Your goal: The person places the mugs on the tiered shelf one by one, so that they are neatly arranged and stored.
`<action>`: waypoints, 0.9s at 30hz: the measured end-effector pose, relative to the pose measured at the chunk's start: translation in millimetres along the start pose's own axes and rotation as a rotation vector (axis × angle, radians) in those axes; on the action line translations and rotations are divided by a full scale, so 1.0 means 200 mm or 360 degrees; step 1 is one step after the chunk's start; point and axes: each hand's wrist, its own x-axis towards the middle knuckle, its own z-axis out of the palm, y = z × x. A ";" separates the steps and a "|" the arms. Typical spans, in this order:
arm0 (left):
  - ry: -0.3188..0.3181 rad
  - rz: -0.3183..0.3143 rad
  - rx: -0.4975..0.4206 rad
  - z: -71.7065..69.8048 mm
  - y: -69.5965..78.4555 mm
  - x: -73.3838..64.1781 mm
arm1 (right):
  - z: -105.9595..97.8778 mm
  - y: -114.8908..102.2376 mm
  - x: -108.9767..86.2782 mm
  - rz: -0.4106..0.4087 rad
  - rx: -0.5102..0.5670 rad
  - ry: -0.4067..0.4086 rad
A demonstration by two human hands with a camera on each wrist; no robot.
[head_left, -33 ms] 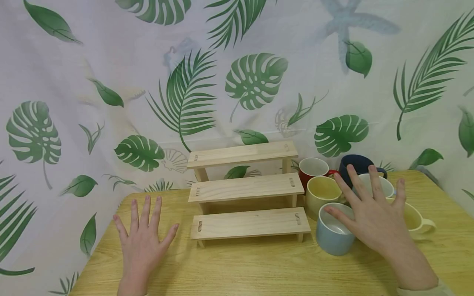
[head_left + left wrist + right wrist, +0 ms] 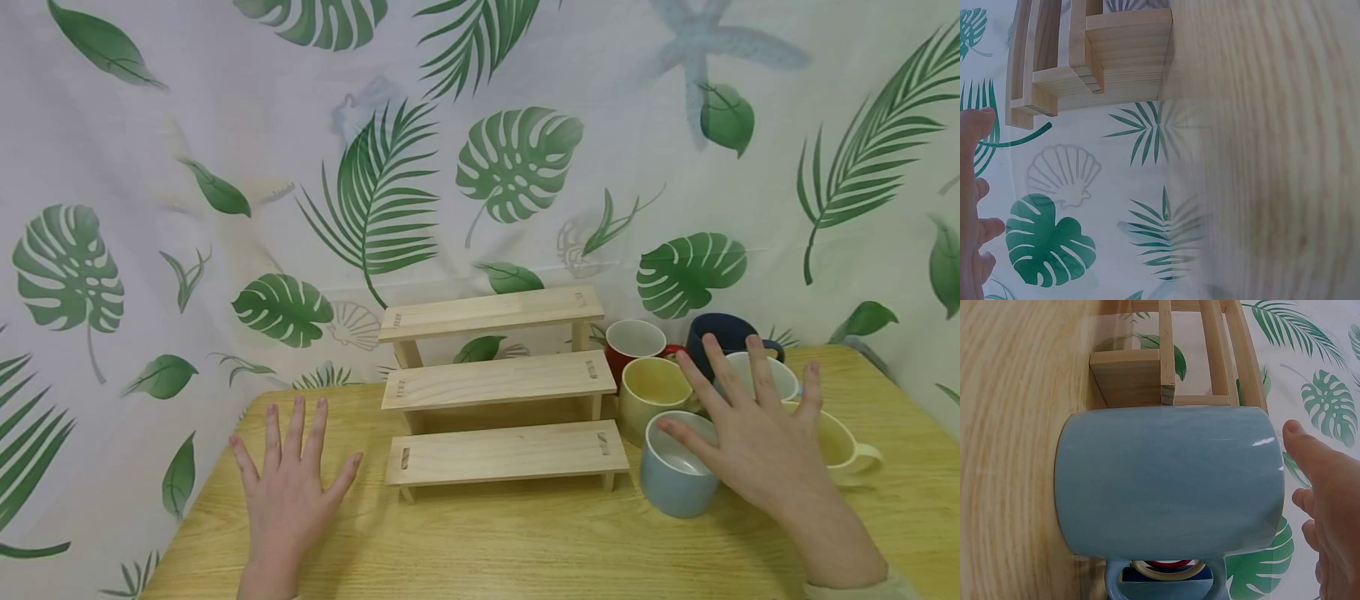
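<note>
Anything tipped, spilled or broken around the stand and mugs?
Nothing stands out. The three-tier wooden stand is upright, the mugs beside it sit openings up, and no spill shows on the table. The right hand partly hides some mugs, so damage there can't be ruled out.

The yellowish wood-grain counter (image 2: pixel 465 546) carries a three-step wooden stand (image 2: pixel 502 454) near its middle. Just right of it, clustered close, are a light blue mug (image 2: pixel 677 483), a yellow mug (image 2: pixel 636 415) and a red mug (image 2: pixel 617 363) behind it, a navy mug (image 2: pixel 697 346) at the back — and, partly hidden, a pale mug (image 2: pixel 783 377) and a cream mug (image 2: pixel 842 457).
</note>
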 end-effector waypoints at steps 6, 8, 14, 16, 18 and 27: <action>-0.0007 0.0001 0.0001 0.00 0.00 0.00 | 0.00 0.00 0.00 0.0002 0.0003 0.0009; -0.0007 0.0000 0.0002 0.00 0.00 0.00 | 0.00 0.00 0.00 0.0002 0.0004 0.0013; -0.0031 -0.0006 -0.0013 0.00 0.00 0.00 | 0.00 0.00 0.00 -0.0006 0.0027 0.0015; -0.0040 -0.0007 -0.0022 0.00 0.00 0.00 | 0.00 0.00 0.00 -0.0014 0.0039 0.0010; -0.0050 -0.0006 -0.0041 -0.01 0.01 0.00 | 0.00 0.00 0.00 -0.0023 0.0068 -0.0001; -0.0153 0.0003 -0.0294 -0.02 0.04 0.01 | -0.03 0.00 0.01 0.0016 0.0616 -0.0062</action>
